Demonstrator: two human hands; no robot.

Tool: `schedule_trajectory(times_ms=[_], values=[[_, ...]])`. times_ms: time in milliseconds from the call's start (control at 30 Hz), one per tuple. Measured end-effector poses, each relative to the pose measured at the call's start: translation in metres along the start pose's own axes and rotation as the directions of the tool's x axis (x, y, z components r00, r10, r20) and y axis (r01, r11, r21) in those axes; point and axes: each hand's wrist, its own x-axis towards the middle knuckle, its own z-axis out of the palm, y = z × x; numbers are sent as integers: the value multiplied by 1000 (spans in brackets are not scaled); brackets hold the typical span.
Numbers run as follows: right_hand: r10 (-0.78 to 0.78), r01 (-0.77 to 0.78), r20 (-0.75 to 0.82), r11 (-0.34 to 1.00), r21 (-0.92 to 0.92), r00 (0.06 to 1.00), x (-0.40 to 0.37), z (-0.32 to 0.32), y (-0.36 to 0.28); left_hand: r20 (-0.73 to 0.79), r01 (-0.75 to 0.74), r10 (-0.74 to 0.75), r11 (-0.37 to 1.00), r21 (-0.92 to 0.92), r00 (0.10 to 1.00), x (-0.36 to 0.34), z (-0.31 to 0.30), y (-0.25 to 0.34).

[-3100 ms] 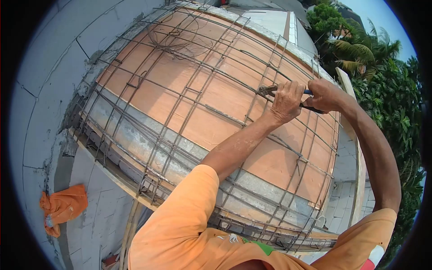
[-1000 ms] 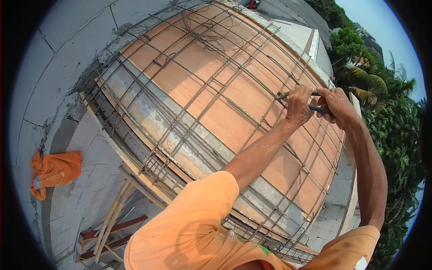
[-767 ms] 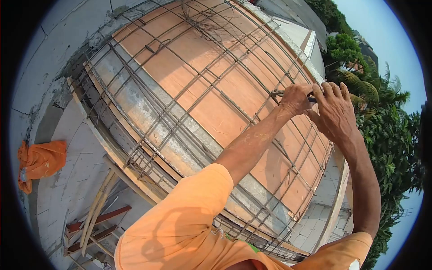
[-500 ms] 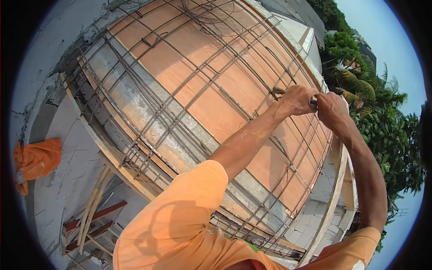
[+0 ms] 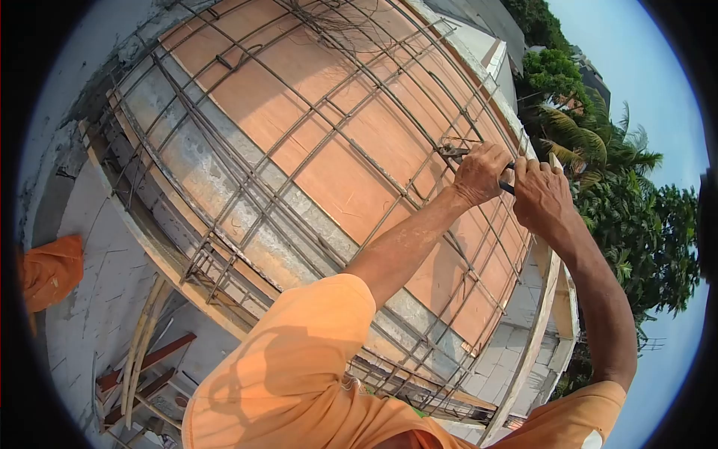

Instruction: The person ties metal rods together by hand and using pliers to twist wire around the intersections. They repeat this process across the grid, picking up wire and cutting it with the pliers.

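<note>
My left hand [image 5: 482, 176] is wrapped round a pair of dark-handled pincers, close behind the jaws. The pincers' head [image 5: 452, 152] juts out to the left of that hand, among crossing bars of the rebar mesh [image 5: 336, 112]. My right hand [image 5: 542, 194] is closed round the handle end [image 5: 508, 187], just right of the left hand. Whatever the jaws touch is too small to make out. Beneath the hands and the mesh lies orange-brown plywood [image 5: 329, 187].
Loose thin wire [image 5: 329, 22] lies tangled on the mesh at the top. A grey metal strip [image 5: 194, 142] runs along the plywood. Timber edging [image 5: 168, 262] borders the formwork, with a drop beyond it. An orange cloth [image 5: 52, 273] hangs at the left; trees [image 5: 628, 217] stand right.
The view has shifted, so the mesh sits further left. Both hands have turned on the pincers, and more of the dark handles shows between them.
</note>
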Motion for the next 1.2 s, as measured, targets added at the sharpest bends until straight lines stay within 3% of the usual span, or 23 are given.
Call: schedule_trajectory(times_ms=[33,100,167,233,267,300,367,433,500,567,633,700,733,767,800,833,900,1000,1033,1100,1133,1167,1200], values=[[-35,24,-77,990,-138,996,4,23,-5,4,-1,1,1000,-2,1000,-2,-1,-2],[-28,12,-99,986,-164,995,9,47,-12,125,1,18,989,-151,992,-4,-4,-7],[-30,4,-126,980,-200,992,18,44,-7,44,-5,10,995,-104,999,-6,-11,-2],[-66,27,201,981,192,977,32,27,11,-19,-7,6,998,-61,1000,-11,-18,10],[-14,-325,540,785,528,841,41,-16,8,-128,16,-14,1000,14,992,-12,-24,21],[-115,-453,581,512,730,806,47,-21,20,-241,42,-20,995,87,970,-11,-28,27],[-177,-506,614,419,754,769,53,-19,34,-218,72,-52,994,83,975,-13,-17,24],[-102,-496,585,426,757,805,50,-13,43,47,140,-145,985,101,988,1,-11,11],[-42,-482,552,433,761,833,46,-13,45,104,153,-157,987,41,982,13,-16,1],[-11,-52,134,890,454,991,35,-26,31,247,139,-90,972,-188,965,16,-22,-11],[-202,216,-75,929,299,976,17,-6,13,357,199,-135,969,-148,924,20,-27,-17],[-76,65,29,954,292,997,26,6,6,510,107,-105,994,24,854,23,-37,-16],[-21,-37,172,945,326,985,33,9,11,682,322,-203,945,-51,703,31,-51,-10],[28,-137,307,931,340,951,41,5,16,678,326,-205,944,-54,705,24,-52,-8],[91,-488,527,535,690,845,39,-7,24,394,217,-213,975,36,894,12,-53,0],[93,-490,529,534,689,844,35,2,29,75,136,-149,978,157,986,-1,-54,9],[-26,-579,579,-88,810,815,26,28,36,175,171,-198,973,155,964,-13,-57,19],[-19,-469,487,-301,830,873,9,39,25,-109,357,-346,928,104,932,-28,-39,29],[40,-366,419,-420,831,907,1,46,20,-93,354,-346,929,104,934,-35,-40,29],[83,-307,401,-509,804,912,-20,53,15,-74,475,-487,870,-135,870,-46,-39,31],[147,-269,387,-501,823,910,-32,47,7,-24,659,-710,665,-351,704,-42,-37,29],[215,-231,375,-493,839,902,-44,44,-1,37,642,-812,432,-633,582,-31,-43,28],[236,-216,365,-486,847,901,-57,45,-5,154,618,-829,264,-741,538,-22,-52,26]])
